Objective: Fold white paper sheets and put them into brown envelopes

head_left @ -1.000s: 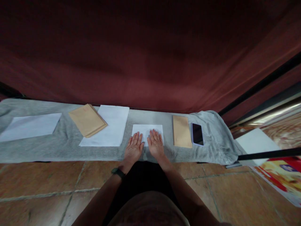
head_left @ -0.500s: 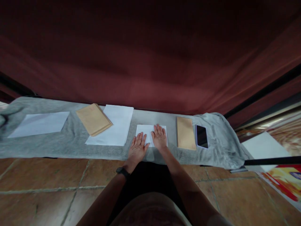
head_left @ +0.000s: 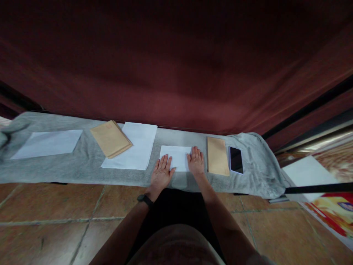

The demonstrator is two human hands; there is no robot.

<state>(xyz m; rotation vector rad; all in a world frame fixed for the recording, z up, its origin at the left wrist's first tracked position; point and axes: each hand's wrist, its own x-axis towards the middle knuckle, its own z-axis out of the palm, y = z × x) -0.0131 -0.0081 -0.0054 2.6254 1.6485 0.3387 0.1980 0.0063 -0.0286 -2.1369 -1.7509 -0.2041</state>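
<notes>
A small white sheet of paper, which looks folded, lies flat on the grey cloth in front of me. My left hand rests palm down over its left edge, fingers stretched out and thumb apart. Over the paper's right edge lies my right hand, flat as well, with the fingers extended. Just right of that hand is a brown envelope, apart from it. Larger white sheets are stacked to the left, partly covered by a pile of brown envelopes.
The narrow table under the grey cloth runs across the view. A phone lies right of the single envelope. At the far left is another white sheet. A dark red curtain hangs behind; a black bar juts in at right.
My right hand has slid to the right across the small paper, from its middle to its right edge. My left hand has stayed in place.
</notes>
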